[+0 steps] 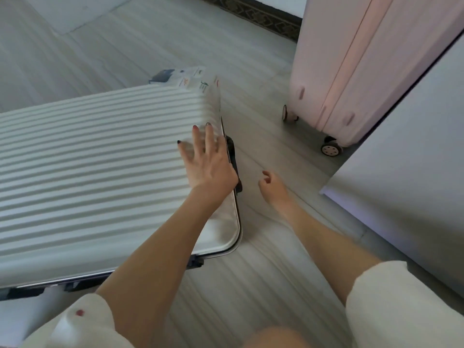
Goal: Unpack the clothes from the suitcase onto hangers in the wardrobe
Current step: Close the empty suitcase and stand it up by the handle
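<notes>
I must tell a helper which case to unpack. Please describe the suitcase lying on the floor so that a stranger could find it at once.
On the pale wooden floor there are two cases. The white suitcase lies flat and closed at the left, with the left hand resting open on its lid. Unlike the smooth pink suitcase standing upright on wheels at the right, its shell is ribbed.

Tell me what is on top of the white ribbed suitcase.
Only the left hand rests flat on the white ribbed suitcase, near the black handle. The suitcase is closed, so its contents are hidden.
</notes>
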{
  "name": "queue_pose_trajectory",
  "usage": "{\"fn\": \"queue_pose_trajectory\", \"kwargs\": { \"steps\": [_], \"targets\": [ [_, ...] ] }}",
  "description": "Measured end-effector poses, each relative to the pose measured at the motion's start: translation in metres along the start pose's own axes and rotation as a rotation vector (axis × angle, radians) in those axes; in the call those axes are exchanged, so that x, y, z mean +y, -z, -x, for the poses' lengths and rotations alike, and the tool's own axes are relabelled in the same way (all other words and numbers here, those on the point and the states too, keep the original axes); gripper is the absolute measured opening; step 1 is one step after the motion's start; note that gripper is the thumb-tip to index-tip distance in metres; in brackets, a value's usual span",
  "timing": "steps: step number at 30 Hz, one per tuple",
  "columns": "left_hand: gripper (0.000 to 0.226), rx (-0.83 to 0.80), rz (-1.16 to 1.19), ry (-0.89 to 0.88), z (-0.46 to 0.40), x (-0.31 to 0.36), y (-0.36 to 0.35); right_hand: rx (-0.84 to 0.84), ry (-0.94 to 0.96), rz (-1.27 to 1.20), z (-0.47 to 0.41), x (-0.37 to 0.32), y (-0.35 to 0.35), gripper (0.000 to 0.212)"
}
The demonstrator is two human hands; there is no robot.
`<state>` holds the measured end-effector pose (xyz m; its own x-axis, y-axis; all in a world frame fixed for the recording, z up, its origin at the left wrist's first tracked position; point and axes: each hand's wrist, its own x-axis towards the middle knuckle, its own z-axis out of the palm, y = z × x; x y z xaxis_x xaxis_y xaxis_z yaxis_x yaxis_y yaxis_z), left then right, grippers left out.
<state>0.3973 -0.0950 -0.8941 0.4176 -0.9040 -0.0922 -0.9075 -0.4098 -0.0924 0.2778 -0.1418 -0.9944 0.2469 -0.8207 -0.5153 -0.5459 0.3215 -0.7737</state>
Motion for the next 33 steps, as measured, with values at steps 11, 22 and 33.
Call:
{"fn": "queue_pose_trajectory", "kwargs": {
  "steps": [11, 22, 33],
  "targets": [
    [0.061, 0.004, -0.056, -0.011, 0.002, 0.002, 0.000, -0.260, -0.406, -0.640, -0.026, -0.012, -0.027, 0.017],
    [0.062, -0.045, -0.028, -0.026, 0.008, -0.001, 0.007, -0.116, -0.107, -0.423, -0.011, -0.034, -0.001, 0.008],
    [0.055, -0.047, 0.113, -0.094, 0.061, -0.057, 0.110, -0.019, -0.149, -0.337, 0.107, -0.120, 0.020, 0.019]
  ]
}}
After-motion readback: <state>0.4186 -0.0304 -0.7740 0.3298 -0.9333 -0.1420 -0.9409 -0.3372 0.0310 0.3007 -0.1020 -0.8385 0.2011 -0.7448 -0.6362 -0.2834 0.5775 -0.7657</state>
